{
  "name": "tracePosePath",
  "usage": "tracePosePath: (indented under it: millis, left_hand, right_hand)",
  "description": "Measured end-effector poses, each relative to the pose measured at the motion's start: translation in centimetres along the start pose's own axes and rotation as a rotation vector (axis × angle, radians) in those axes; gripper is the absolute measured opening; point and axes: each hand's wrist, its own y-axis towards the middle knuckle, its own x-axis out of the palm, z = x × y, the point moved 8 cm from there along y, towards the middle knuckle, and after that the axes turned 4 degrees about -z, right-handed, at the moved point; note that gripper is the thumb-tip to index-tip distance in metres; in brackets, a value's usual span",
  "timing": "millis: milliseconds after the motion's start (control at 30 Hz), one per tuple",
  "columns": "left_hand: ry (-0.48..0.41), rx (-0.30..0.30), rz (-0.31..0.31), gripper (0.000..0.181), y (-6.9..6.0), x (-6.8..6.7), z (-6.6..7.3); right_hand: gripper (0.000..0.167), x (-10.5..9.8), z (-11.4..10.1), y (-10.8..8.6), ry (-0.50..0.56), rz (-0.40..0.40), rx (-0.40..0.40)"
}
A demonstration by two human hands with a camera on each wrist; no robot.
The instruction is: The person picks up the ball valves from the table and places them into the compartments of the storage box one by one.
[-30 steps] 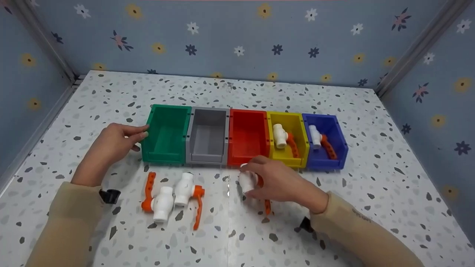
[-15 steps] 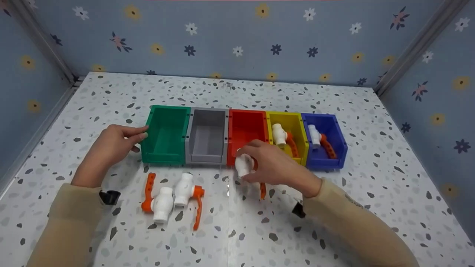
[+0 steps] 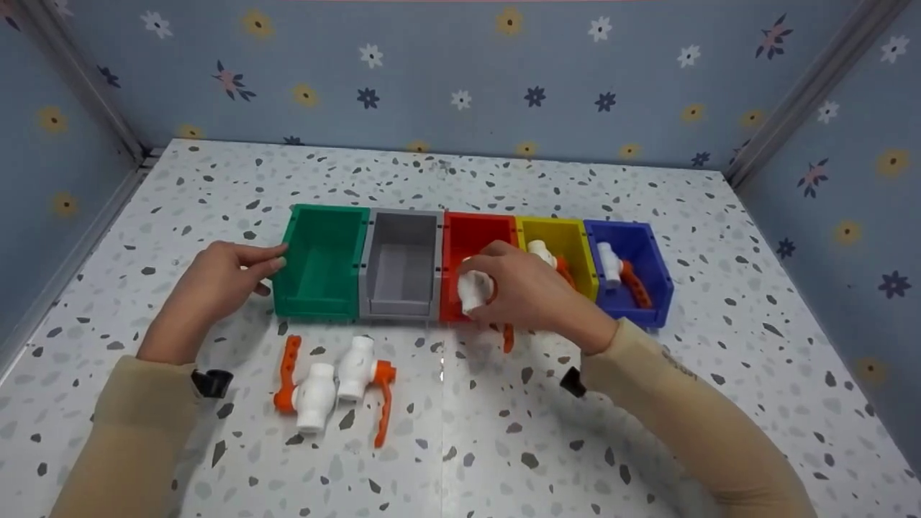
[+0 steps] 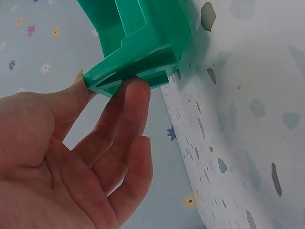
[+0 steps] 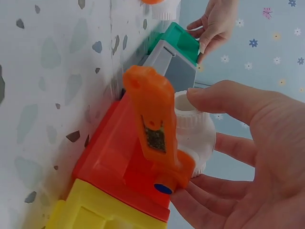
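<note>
My right hand (image 3: pixel 525 284) grips a white ball valve (image 3: pixel 473 289) with an orange lever handle (image 5: pixel 155 114), over the front of the red bin (image 3: pixel 478 229). The right wrist view shows my thumb on one pipe end and fingers around the far side of the body. At the row's left end, my left hand (image 3: pixel 224 277) pinches the side edge of the green bin (image 4: pixel 143 47) between thumb and fingers. Two more valves lie on the table: one valve (image 3: pixel 316 399) with its lever to the left, another valve (image 3: pixel 357 370) with its lever to the right.
Beside the red bin stand a grey bin (image 3: pixel 401 266) on its left and a yellow bin (image 3: pixel 557 226) on its right, then a blue bin (image 3: pixel 658 288). The yellow and blue bins each hold a valve. A flowered wall (image 3: pixel 460 65) closes the back.
My right hand has lifted the valve from the table in front of the red bin and carried it forward over that bin. My left hand has stayed at the green bin.
</note>
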Motion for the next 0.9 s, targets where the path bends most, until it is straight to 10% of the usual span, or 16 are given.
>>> tracePosePath:
  millis: [900]
  left_hand:
    - [0.005, -0.016, -0.007, 0.048, 0.0, 0.1, 0.1]
  right_hand:
    - [0.05, -2.6, 1.4, 5.5, -0.045, 0.034, 0.077]
